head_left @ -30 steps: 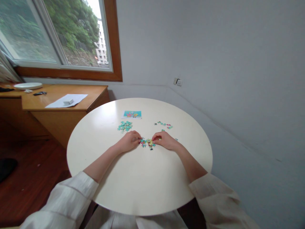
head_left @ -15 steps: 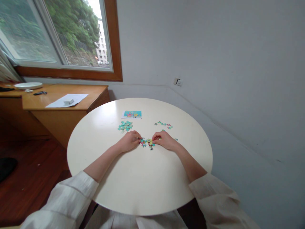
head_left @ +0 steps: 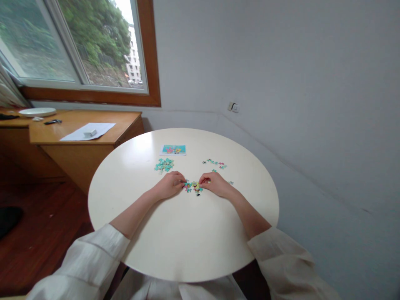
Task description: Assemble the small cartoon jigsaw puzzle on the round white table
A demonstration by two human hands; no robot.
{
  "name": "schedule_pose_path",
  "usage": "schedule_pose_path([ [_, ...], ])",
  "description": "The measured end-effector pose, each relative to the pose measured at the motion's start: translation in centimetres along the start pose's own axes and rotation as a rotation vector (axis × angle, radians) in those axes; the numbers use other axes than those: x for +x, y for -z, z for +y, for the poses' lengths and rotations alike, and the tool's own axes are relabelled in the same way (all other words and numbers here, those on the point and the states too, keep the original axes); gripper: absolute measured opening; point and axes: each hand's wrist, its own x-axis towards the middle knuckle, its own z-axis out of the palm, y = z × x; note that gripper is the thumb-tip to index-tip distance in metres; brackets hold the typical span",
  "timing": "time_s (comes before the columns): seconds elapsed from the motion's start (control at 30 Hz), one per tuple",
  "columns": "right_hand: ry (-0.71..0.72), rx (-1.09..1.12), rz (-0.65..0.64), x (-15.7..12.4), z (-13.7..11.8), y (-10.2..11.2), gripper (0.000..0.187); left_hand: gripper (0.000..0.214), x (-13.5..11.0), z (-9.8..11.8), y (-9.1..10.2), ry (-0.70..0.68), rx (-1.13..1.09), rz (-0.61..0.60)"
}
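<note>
Grasping pink puzzle pieces [head_left: 188, 187] in left hand [head_left: 171, 184], yellow pieces [head_left: 196, 187] in right hand [head_left: 216, 183], at round table [head_left: 184, 237].

the puzzle pieces [head_left: 196, 187] are turquoise, yellow and pink, the table [head_left: 184, 237] plain cream, the sleeves [head_left: 86, 256] off-white.

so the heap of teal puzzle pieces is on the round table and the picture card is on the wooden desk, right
Not quite: in the head view the picture card lies on the round table too, beyond the heap of teal puzzle pieces, not on the wooden desk.
</note>
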Motion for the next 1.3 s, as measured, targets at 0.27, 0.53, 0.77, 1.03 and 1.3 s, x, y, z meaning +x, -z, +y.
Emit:
schedule_pose_path([
  [0.27, 0.005, -0.030, 0.023, 0.1, 0.1, -0.2, 0.007, 0.019, 0.0, 0.0, 0.0, 0.006, -0.002, 0.002],
  [0.53, 0.004, -0.025, 0.050, -0.2, 0.4, 0.7, 0.013, 0.020, -0.1, 0.6, 0.1, -0.005, 0.018, 0.007],
  [0.77, 0.000, -0.100, -0.067, -0.2, 1.0, 1.3, 0.015, 0.023, -0.3, 1.8, 0.3, -0.069, 0.063, -0.048],
  [1.03, 0.017, -0.092, -0.052, -0.1, 0.8, 0.8, 0.012, 0.024, -0.2, 2.0, 0.4, -0.084, 0.121, -0.096],
  [1.3, 0.059, -0.100, -0.033, -0.1, 0.9, 0.5, 0.011, 0.024, -0.2, 2.2, 0.5, -0.087, 0.127, -0.089],
])
